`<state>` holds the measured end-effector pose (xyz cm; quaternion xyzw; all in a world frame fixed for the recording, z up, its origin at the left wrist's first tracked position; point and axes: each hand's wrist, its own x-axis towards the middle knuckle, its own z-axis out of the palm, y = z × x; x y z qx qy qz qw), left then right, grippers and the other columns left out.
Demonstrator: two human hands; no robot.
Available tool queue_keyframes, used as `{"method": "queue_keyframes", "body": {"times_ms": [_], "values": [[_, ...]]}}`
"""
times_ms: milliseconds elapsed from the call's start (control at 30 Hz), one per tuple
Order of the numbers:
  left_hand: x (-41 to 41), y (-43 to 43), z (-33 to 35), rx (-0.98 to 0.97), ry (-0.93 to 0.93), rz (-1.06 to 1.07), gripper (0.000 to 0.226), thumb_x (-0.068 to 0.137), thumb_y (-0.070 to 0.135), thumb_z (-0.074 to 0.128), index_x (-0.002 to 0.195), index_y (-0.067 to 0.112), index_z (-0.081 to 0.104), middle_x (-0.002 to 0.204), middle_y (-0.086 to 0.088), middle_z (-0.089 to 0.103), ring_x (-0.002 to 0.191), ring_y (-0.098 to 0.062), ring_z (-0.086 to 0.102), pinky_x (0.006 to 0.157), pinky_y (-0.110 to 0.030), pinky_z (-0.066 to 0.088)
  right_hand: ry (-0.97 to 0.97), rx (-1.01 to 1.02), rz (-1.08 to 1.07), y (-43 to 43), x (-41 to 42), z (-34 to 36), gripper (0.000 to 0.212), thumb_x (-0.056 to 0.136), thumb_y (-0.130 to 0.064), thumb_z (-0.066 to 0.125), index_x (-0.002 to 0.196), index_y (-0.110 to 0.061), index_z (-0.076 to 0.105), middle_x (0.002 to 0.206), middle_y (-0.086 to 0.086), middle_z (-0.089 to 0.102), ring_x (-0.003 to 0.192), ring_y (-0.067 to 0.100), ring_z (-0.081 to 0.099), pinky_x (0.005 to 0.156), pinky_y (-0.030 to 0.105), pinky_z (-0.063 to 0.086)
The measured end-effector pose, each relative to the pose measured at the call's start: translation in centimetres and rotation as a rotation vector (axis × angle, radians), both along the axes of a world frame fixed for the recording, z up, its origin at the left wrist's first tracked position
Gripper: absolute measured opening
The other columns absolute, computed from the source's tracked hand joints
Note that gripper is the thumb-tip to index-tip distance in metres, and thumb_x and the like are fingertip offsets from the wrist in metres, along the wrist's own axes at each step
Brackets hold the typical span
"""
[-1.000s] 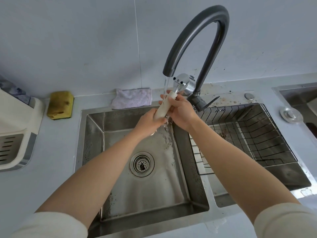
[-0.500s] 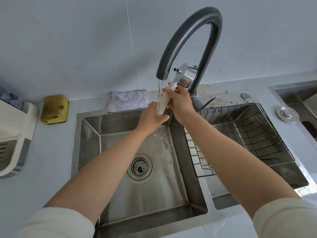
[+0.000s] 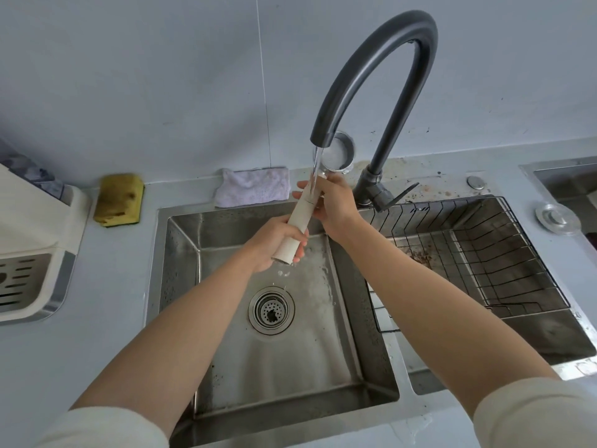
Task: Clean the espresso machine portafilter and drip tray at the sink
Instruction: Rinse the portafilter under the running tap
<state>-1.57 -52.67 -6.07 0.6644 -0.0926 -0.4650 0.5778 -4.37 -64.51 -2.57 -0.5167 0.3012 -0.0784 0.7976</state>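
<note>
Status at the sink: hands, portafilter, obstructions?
Left hand grips portafilter handle's lower end, right hand grips its upper end. Portafilter tilted under running faucet, water hitting handle. Nothing in the way.

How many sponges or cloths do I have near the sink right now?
2. A yellow sponge lies on the counter left of the sink, by the wall; a pale cloth lies behind the sink's back rim. Others may sit out of frame.

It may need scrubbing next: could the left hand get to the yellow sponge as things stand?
Probably yes, once freed: the left hand grips the portafilter, which the right hand also holds, and the sponge lies on open counter left of the sink.
</note>
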Motion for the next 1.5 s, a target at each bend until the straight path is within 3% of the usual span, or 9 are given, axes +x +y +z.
{"method": "queue_keyframes", "body": {"times_ms": [133, 267, 467, 600, 900, 1100, 1233, 1367, 1500], "values": [[0.0, 1.1, -0.5, 0.003, 0.056, -0.044, 0.019, 0.058, 0.01, 0.057, 0.077, 0.01, 0.056, 0.063, -0.004, 0.057, 0.051, -0.014, 0.056, 0.051, -0.024, 0.048, 0.041, -0.005, 0.027, 0.5, -0.2, -0.8, 0.007, 0.097, -0.012, 0.043, 0.104, -0.011, 0.045, 0.082, 0.002, 0.058, 0.069, 0.017, 0.061, 0.068, 0.032, 0.049], [-0.4, 1.5, -0.7, 0.019, 0.048, -0.085, 0.021, 0.065, 0.012, 0.058, 0.085, 0.011, 0.056, 0.066, -0.003, 0.061, 0.055, -0.013, 0.06, 0.054, -0.024, 0.05, 0.044, -0.005, 0.029, 0.9, -0.4, -1.4, 0.009, 0.098, -0.012, 0.043, 0.091, -0.016, 0.047, 0.082, 0.002, 0.058, 0.073, 0.019, 0.06, 0.08, 0.042, 0.05], [-0.5, 1.1, -0.7, 0.045, -0.019, -0.076, 0.016, 0.084, 0.001, 0.055, 0.091, 0.015, 0.055, 0.084, -0.009, 0.061, 0.072, -0.019, 0.06, 0.071, -0.031, 0.046, -0.016, -0.001, 0.0, 0.5, -0.8, -1.0, 0.012, 0.097, -0.01, 0.043, 0.089, -0.017, 0.048, 0.084, 0.002, 0.06, 0.074, 0.017, 0.06, 0.071, 0.031, 0.05], [-0.4, 0.4, 0.1, 0.056, -0.062, -0.084, 0.027, 0.065, 0.012, 0.068, 0.089, 0.018, 0.056, 0.088, -0.007, 0.061, 0.074, -0.018, 0.061, 0.07, -0.03, 0.043, -0.069, -0.009, 0.002, 0.2, -1.0, -0.3, 0.013, 0.097, -0.008, 0.041, 0.088, -0.015, 0.047, 0.086, 0.002, 0.061, 0.074, 0.017, 0.061, 0.066, 0.029, 0.05], [0.5, -1.9, 1.7, 0.041, -0.144, -0.051, 0.011, 0.086, 0.016, 0.061, 0.096, 0.013, 0.056, 0.087, -0.008, 0.064, 0.075, -0.016, 0.061, 0.065, -0.025, 0.048, -0.145, -0.073, -0.021, -1.2, -0.1, 1.5, 0.016, 0.096, -0.007, 0.043, 0.085, -0.017, 0.048, 0.087, 0.003, 0.059, 0.078, 0.021, 0.059, 0.07, 0.032, 0.047], [0.5, -2.8, 2.3, 0.041, -0.19, -0.033, 0.011, 0.084, 0.02, 0.065, 0.087, 0.019, 0.054, 0.082, -0.004, 0.063, 0.073, -0.014, 0.062, 0.057, -0.019, 0.051, -0.143, -0.094, -0.037, -1.8, 0.0, 1.9, 0.013, 0.096, -0.01, 0.045, 0.088, -0.019, 0.05, 0.087, 0.002, 0.059, 0.087, 0.025, 0.055, 0.078, 0.036, 0.049], [0.0, -2.5, 1.8, 0.071, -0.221, -0.024, 0.012, 0.082, 0.016, 0.067, 0.081, 0.015, 0.055, 0.075, -0.004, 0.062, 0.068, -0.014, 0.06, 0.068, -0.026, 0.051, -0.125, -0.102, -0.018, -1.5, -0.2, 1.5, 0.014, 0.097, -0.012, 0.044, 0.088, -0.02, 0.05, 0.085, 0.001, 0.059, 0.085, 0.023, 0.056, 0.077, 0.037, 0.047], [-1.0, -1.2, 1.2, 0.093, -0.19, -0.01, 0.012, 0.084, 0.008, 0.064, 0.079, 0.012, 0.053, 0.069, -0.007, 0.061, 0.057, -0.012, 0.06, 0.054, -0.02, 0.05, -0.091, -0.052, -0.004, -0.4, -1.0, 0.8, 0.014, 0.098, -0.011, 0.042, 0.088, -0.021, 0.048, 0.086, 0.003, 0.057, 0.073, 0.016, 0.06, 0.066, 0.028, 0.05], [-2.3, 0.6, 0.4, 0.113, -0.161, -0.023, 0.012, 0.084, 0.004, 0.062, 0.083, 0.011, 0.051, 0.063, -0.008, 0.059, 0.041, -0.011, 0.055, 0.047, -0.024, 0.049, -0.033, -0.051, 0.023, 0.9, -1.7, -0.8, 0.012, 0.097, -0.011, 0.042, 0.093, -0.02, 0.047, 0.084, 0.002, 0.059, 0.076, 0.018, 0.06, 0.068, 0.03, 0.05]]}}
